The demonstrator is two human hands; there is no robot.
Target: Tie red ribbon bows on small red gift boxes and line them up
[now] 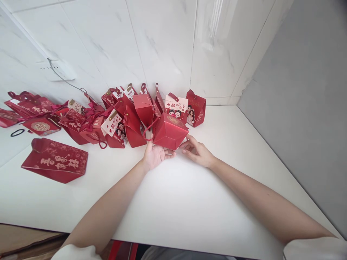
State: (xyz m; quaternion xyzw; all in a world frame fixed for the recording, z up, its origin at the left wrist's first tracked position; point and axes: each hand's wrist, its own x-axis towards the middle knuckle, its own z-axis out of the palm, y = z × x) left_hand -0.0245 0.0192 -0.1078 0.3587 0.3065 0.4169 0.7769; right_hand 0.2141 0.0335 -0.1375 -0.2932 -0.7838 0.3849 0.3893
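A red gift box (170, 131) with a gold emblem and a twisted red cord handle is tilted above the white table, its creased base facing me. Under its lower left side, my left hand (157, 155) is palm up, holding it with curled fingers. My right hand (196, 150) is at the box's lower right corner, fingers apart and slightly bent; whether its fingertips touch the box is not clear. Just behind the held box stands a box with a pink top flap (176, 103). Another red box with a printed couple (196, 110) stands to the right of that.
Several red gift boxes (135, 126) crowd along the tiled wall, from the centre to the far left. A larger red box (58, 160) lies on the white table (189, 209) at the left. A black ring (17, 133) and a grey cable (63, 78) are behind it.
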